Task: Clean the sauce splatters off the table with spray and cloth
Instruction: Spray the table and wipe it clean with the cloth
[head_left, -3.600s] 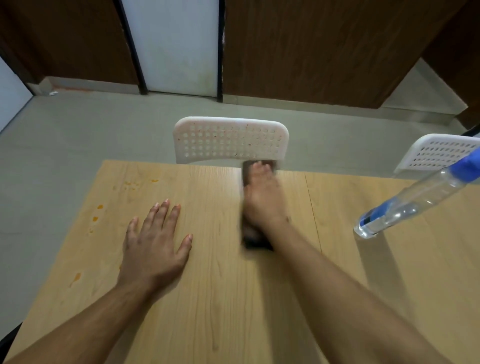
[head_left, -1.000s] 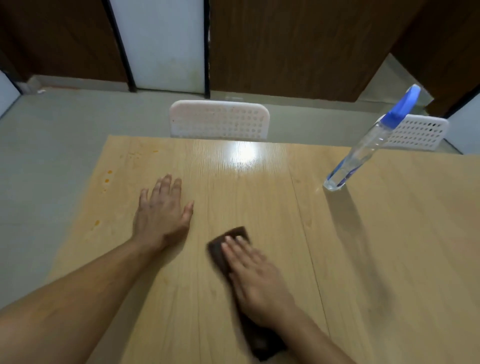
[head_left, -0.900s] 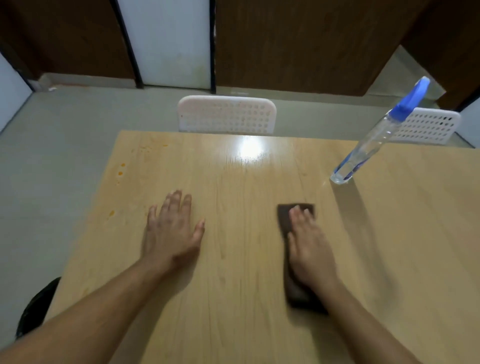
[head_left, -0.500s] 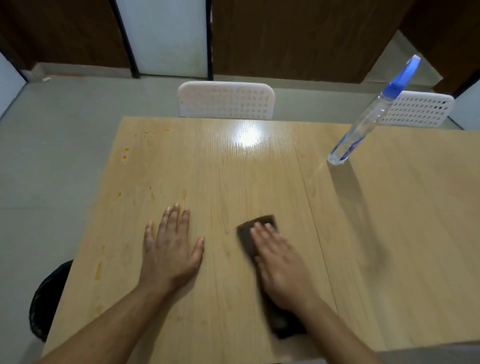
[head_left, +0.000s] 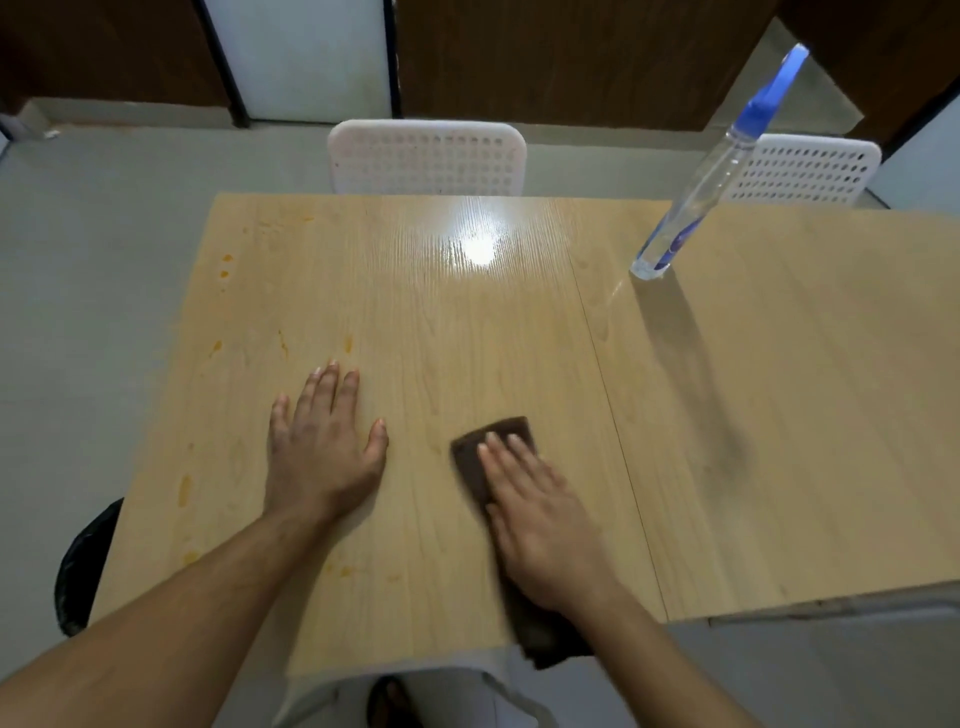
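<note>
A soft, limp cloth (head_left: 501, 441) is pressed flat near the table's (head_left: 779, 415) front edge by the outstretched right hand (head_left: 545, 514); it is best pinned under the palm, not pinched. The left hand (head_left: 319, 452) is laid flat, fingers spread.

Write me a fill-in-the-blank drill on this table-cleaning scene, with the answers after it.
1. The right hand presses flat on the brown ____.
2. The left hand lies flat on the bare ____.
3. The spray bottle has a ____ top.
4. The orange splatters lie toward the table's ____ edge.

Missing words: cloth; table; blue; left.
</note>
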